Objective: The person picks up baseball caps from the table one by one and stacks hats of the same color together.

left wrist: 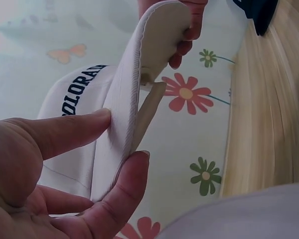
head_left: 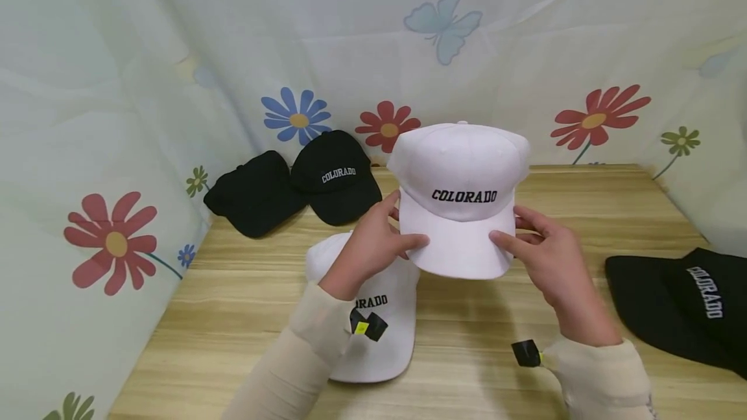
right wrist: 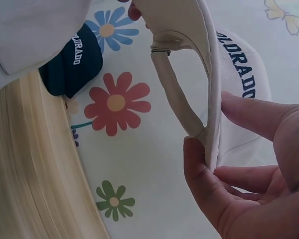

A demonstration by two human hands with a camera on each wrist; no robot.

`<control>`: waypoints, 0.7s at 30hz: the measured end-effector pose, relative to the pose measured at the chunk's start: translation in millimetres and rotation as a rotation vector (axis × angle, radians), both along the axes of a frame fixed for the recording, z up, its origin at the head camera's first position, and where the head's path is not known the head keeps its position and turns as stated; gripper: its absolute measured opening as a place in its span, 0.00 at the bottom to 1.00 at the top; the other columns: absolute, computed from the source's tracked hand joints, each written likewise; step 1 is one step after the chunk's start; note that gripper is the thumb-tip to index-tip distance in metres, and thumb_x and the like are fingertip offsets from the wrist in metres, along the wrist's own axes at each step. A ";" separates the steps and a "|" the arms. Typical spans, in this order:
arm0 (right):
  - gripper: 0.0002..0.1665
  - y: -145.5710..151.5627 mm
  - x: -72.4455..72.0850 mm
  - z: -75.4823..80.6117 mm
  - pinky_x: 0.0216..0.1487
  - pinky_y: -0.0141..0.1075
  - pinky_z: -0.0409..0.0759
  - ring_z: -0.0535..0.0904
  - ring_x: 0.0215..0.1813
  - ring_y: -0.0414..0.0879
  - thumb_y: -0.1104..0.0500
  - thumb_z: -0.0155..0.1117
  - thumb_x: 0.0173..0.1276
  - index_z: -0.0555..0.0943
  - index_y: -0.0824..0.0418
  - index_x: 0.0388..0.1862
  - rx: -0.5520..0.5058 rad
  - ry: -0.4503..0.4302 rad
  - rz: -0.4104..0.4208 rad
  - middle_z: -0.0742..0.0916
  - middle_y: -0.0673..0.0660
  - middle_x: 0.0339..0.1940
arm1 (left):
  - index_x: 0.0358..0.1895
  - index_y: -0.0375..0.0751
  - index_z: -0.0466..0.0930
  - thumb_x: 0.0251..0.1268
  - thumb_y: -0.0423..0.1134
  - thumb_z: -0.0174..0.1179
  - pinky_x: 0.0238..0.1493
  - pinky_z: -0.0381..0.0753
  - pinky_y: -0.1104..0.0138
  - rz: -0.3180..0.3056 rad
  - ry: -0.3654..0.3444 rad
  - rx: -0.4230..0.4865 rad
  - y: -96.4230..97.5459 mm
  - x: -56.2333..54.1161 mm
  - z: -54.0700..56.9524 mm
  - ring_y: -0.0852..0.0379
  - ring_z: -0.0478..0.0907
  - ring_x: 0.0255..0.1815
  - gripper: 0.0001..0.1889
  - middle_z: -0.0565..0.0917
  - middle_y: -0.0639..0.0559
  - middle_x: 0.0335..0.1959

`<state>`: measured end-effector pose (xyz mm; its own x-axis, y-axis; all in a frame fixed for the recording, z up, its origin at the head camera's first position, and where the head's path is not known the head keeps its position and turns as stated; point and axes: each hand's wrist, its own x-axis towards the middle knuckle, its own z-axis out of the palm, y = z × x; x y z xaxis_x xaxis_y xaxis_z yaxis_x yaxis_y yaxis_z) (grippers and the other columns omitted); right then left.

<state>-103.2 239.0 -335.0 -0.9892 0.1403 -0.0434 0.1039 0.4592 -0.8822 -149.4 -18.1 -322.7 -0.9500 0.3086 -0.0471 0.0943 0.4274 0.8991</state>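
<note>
A white baseball cap (head_left: 459, 167) with black COLORADO lettering is held up above the table, its brim toward the viewer. My left hand (head_left: 376, 245) pinches one side of the brim, thumb on top and fingers underneath, as the left wrist view of the brim (left wrist: 122, 104) shows. On the opposite side my right hand (head_left: 545, 255) pinches the brim the same way. In the right wrist view the cap's underside and back strap (right wrist: 177, 92) show. A second white cap (head_left: 391, 342) lies on the table below, partly covered by my left hand and forearm.
Two black caps, one plain-looking (head_left: 257, 193) and one lettered (head_left: 335, 177), sit at the table's back left. Another black cap (head_left: 683, 310) lies at the right, cut off by the view's edge. A flower-printed curtain (head_left: 496, 70) surrounds the wooden table (head_left: 245, 316).
</note>
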 end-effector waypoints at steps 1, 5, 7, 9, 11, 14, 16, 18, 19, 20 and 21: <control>0.50 -1.7 0.3 -0.2 0.41 0.23 0.78 0.79 0.47 0.28 0.38 0.67 0.61 0.61 0.57 0.76 -0.007 0.006 0.012 0.75 0.61 0.64 | 0.69 0.61 0.63 0.53 0.44 0.73 0.33 0.81 0.65 0.001 0.012 -0.012 -2.5 1.9 0.0 0.56 0.83 0.29 0.40 0.74 0.50 0.47; 0.49 -8.7 0.8 -2.1 0.41 0.25 0.79 0.79 0.43 0.24 0.41 0.68 0.61 0.62 0.59 0.75 -0.021 0.031 0.050 0.76 0.62 0.63 | 0.71 0.60 0.60 0.52 0.45 0.73 0.33 0.82 0.65 0.014 0.045 -0.058 -11.6 10.6 0.5 0.58 0.83 0.29 0.43 0.74 0.51 0.49; 0.49 -12.6 1.6 -2.6 0.41 0.26 0.79 0.79 0.43 0.25 0.41 0.68 0.61 0.62 0.59 0.75 -0.014 0.031 0.059 0.77 0.62 0.63 | 0.72 0.59 0.59 0.52 0.45 0.74 0.34 0.82 0.66 0.024 0.056 -0.075 -16.0 14.1 0.7 0.58 0.83 0.30 0.44 0.74 0.51 0.49; 0.49 -16.5 2.4 -1.9 0.42 0.27 0.80 0.80 0.43 0.28 0.39 0.69 0.60 0.63 0.58 0.74 -0.002 0.018 0.060 0.77 0.61 0.62 | 0.73 0.59 0.58 0.51 0.45 0.74 0.34 0.83 0.66 0.037 0.062 -0.087 -20.7 16.8 1.1 0.59 0.83 0.32 0.45 0.74 0.51 0.48; 0.50 -20.3 3.4 -0.8 0.42 0.28 0.80 0.81 0.45 0.31 0.37 0.69 0.58 0.64 0.57 0.74 0.015 0.001 0.059 0.78 0.59 0.62 | 0.73 0.58 0.59 0.51 0.45 0.74 0.34 0.83 0.66 0.047 0.066 -0.095 -26.0 18.6 1.1 0.59 0.83 0.35 0.45 0.75 0.51 0.47; 0.51 -26.0 5.3 0.5 0.41 0.28 0.79 0.82 0.45 0.32 0.36 0.70 0.56 0.65 0.57 0.73 0.025 -0.004 0.065 0.79 0.59 0.61 | 0.73 0.58 0.61 0.51 0.46 0.74 0.34 0.83 0.66 0.067 0.048 -0.100 -33.8 21.4 1.1 0.58 0.82 0.38 0.44 0.76 0.51 0.46; 0.50 -29.8 7.2 0.8 0.40 0.28 0.79 0.82 0.44 0.31 0.36 0.70 0.56 0.66 0.57 0.73 0.023 0.006 0.072 0.79 0.59 0.61 | 0.71 0.57 0.63 0.51 0.46 0.74 0.33 0.84 0.66 0.083 0.035 -0.098 -39.2 23.6 0.7 0.57 0.81 0.38 0.42 0.77 0.51 0.45; 0.50 -34.0 9.0 0.3 0.39 0.28 0.80 0.83 0.42 0.30 0.37 0.71 0.56 0.67 0.58 0.72 0.015 0.023 0.083 0.80 0.59 0.60 | 0.70 0.55 0.65 0.51 0.46 0.74 0.33 0.84 0.65 0.099 0.030 -0.098 -44.8 26.3 0.3 0.57 0.81 0.39 0.41 0.77 0.50 0.46; 0.49 -36.1 9.9 0.0 0.39 0.29 0.80 0.83 0.42 0.30 0.37 0.71 0.55 0.68 0.58 0.71 0.009 0.024 0.089 0.80 0.58 0.60 | 0.70 0.53 0.66 0.51 0.46 0.74 0.33 0.84 0.65 0.109 0.031 -0.099 -47.7 27.6 0.3 0.57 0.82 0.38 0.40 0.77 0.50 0.46; 0.49 -38.1 10.8 -0.6 0.38 0.29 0.80 0.83 0.42 0.30 0.37 0.72 0.55 0.69 0.57 0.71 0.008 0.026 0.094 0.80 0.58 0.59 | 0.69 0.52 0.66 0.51 0.46 0.74 0.33 0.84 0.65 0.121 0.033 -0.103 -50.6 29.0 0.5 0.57 0.82 0.38 0.40 0.77 0.50 0.46; 0.48 -40.2 11.4 -1.4 0.39 0.30 0.80 0.83 0.41 0.30 0.37 0.72 0.55 0.69 0.57 0.70 0.002 0.027 0.103 0.81 0.58 0.59 | 0.68 0.50 0.67 0.51 0.45 0.74 0.34 0.83 0.66 0.132 0.037 -0.110 -53.6 30.5 0.7 0.57 0.82 0.39 0.39 0.77 0.50 0.47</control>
